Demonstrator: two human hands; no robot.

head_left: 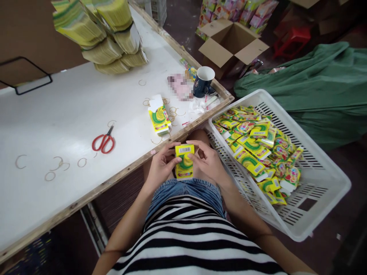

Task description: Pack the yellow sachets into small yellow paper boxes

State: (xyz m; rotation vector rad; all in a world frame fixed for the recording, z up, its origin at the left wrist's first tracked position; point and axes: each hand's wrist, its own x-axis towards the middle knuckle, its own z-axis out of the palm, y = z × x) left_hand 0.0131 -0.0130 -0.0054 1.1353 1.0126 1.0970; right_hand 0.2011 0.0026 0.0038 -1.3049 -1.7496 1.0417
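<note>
Above my lap, both hands hold a small yellow-and-green carton [184, 168] with a barcode on its top end. My left hand [164, 165] grips its left edge, thumb on the front face. From the other side, my right hand [208, 160] pinches the right edge, its thumb also on the front. Another yellow carton [159, 116] with a raised white flap lies on the white table [71, 99], just beyond my left hand. On my right stands a white plastic basket [323, 198], holding a heap of similar yellow cartons [255, 149].
Red-handled scissors [103, 143] and several loose rubber bands [82, 162] lie on the table. Stacked flat cartons [114, 42] stand at the back. A dark mug [203, 82] sits near the table's wooden edge. Beyond are an open cardboard box [233, 40] and green cloth [309, 91].
</note>
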